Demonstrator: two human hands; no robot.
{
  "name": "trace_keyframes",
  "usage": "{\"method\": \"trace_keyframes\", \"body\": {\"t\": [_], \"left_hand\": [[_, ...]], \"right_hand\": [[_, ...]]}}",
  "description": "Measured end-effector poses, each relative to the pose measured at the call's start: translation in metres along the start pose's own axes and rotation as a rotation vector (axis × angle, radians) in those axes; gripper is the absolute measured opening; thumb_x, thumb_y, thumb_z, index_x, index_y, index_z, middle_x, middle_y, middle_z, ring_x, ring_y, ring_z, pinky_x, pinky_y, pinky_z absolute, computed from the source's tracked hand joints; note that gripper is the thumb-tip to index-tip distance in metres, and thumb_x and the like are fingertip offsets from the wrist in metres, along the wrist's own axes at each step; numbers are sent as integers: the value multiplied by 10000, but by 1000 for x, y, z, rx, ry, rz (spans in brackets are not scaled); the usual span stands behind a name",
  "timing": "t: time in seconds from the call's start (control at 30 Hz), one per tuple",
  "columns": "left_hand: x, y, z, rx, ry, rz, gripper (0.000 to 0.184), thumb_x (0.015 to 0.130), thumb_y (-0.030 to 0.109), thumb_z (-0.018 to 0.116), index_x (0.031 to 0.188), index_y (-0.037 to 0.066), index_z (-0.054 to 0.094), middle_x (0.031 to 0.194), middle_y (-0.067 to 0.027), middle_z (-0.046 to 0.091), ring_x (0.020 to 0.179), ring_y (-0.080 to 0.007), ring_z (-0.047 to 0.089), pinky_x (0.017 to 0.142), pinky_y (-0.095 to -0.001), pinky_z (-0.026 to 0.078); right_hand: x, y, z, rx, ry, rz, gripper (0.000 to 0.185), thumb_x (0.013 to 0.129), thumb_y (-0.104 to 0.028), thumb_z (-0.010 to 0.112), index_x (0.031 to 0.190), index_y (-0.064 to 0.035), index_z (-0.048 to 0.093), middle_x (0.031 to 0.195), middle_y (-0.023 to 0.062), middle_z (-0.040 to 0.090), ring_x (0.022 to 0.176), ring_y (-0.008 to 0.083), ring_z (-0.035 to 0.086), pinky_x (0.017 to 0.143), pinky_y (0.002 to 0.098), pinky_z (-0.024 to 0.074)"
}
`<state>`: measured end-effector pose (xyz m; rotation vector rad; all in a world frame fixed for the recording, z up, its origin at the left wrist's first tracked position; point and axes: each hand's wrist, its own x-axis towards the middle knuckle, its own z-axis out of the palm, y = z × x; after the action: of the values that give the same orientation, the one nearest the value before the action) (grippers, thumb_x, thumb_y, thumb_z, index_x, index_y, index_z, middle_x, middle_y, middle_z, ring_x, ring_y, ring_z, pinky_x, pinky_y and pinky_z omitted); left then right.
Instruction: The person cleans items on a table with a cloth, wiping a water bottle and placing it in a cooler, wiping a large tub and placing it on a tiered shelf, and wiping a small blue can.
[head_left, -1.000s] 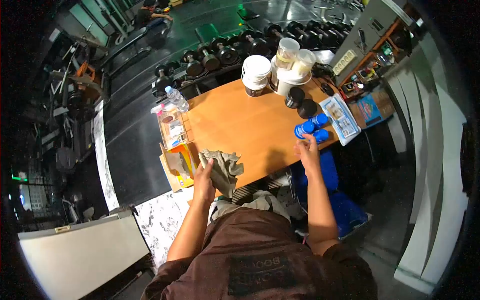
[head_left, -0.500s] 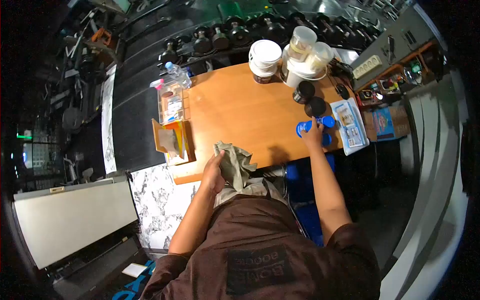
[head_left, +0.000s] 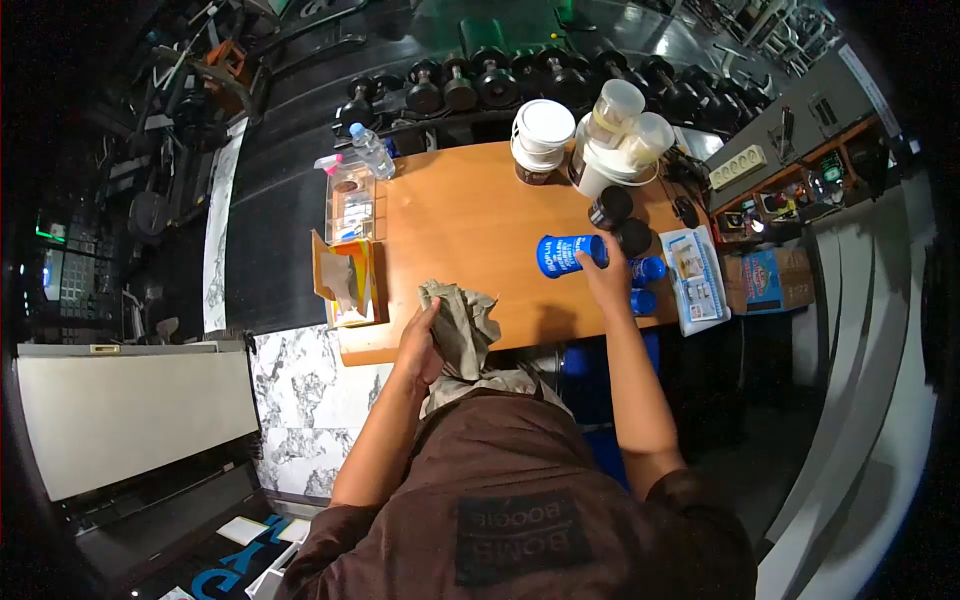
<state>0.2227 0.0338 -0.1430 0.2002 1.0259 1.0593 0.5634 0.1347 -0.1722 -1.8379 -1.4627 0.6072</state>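
My left hand (head_left: pixel 421 347) is closed on a crumpled grey-green cloth (head_left: pixel 463 325) at the table's near edge. A blue jar (head_left: pixel 562 255) with white lettering lies tilted on its side in the grip of my right hand (head_left: pixel 607 273), raised over the wooden table (head_left: pixel 460 220). Just right of that hand are two smaller blue containers, an upper one (head_left: pixel 650 269) and a lower one (head_left: pixel 642 301). Black jars stand beyond them, one farther back (head_left: pixel 610 207) and one nearer (head_left: pixel 633 236).
White tubs (head_left: pixel 545 125) and clear-lidded containers (head_left: pixel 615 110) crowd the back right. A blue-and-white packet (head_left: pixel 695 275) lies at the right edge. On the left are a clear organizer (head_left: pixel 350 208), a water bottle (head_left: pixel 372 152) and a file box (head_left: pixel 347 280). Dumbbells (head_left: pixel 493 80) line the floor behind.
My right hand has lifted the blue jar from beside the black jars and brought it leftward, its lettering now showing. My left hand still holds the cloth, shifted slightly.
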Motion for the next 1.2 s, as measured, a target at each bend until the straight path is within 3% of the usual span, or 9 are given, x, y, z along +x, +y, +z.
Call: {"method": "trace_keyframes", "body": {"t": [0.07,0.1,0.33,0.53,0.63,0.77,1.0,1.1,1.2], "left_hand": [[-2,4,4,2,-7,10,417,1066,362,557,1362,69,536,1326,-151,643,1195,-337,648,1011,-549,526],[-6,7,8,-22,-43,16,426,1067,371,554,1371,74,526,1332,-146,640,1202,-337,644,1011,-549,524],[-36,26,43,-98,-144,214,447,1103,357,489,1427,50,485,1348,-165,621,1147,-322,669,978,-482,557],[-64,60,72,-28,-191,422,455,1115,359,455,1449,51,459,1348,-168,620,1130,-305,684,989,-456,555],[-61,74,71,43,-241,516,415,1113,302,471,1436,42,478,1315,-153,639,1096,-274,693,965,-413,555],[-44,79,62,210,-324,707,404,1072,164,514,1454,35,481,1295,-133,647,1139,-212,658,948,-343,523],[-66,94,78,900,-528,803,573,965,-105,547,1517,35,482,1642,-197,381,1545,-300,323,1215,-392,318],[-79,85,75,966,-552,744,595,941,-91,592,1511,46,491,1652,-196,359,1542,-334,324,1221,-399,314],[-97,82,68,1083,-631,732,590,915,-70,634,1482,39,513,1648,-192,361,1523,-367,346,1211,-401,336]], "right_hand": [[-7,-24,-6,447,-67,20,566,870,-228,788,1378,-87,581,1227,115,636,1086,276,636,933,405,528],[-19,-59,-21,644,-133,258,457,910,-203,753,1324,-81,604,1216,70,626,1059,189,618,906,377,540],[-46,-112,-30,1408,-245,445,292,933,-289,727,1162,-135,630,1068,30,658,987,180,664,871,446,571],[-54,-139,-16,1561,-285,467,418,949,-438,723,1180,-110,609,1034,68,684,983,249,705,874,462,591],[-66,-163,-12,1595,-486,453,710,970,-694,544,1275,-52,546,1148,183,688,1149,370,681,971,546,581],[-79,-172,-2,1439,-716,443,914,886,-851,390,1293,-46,540,1135,187,689,1033,346,721,881,654,591],[-89,-173,11,1496,-1040,451,708,1003,-697,449,1303,-70,589,1161,133,698,999,257,731,889,441,617],[-96,-170,20,1436,-686,387,632,1075,-582,420,1408,-63,556,1287,93,671,1151,211,676,958,374,582],[-96,-158,18,1458,-694,441,630,1076,-579,424,1397,-55,565,1294,99,666,1149,213,676,963,390,581]]}}
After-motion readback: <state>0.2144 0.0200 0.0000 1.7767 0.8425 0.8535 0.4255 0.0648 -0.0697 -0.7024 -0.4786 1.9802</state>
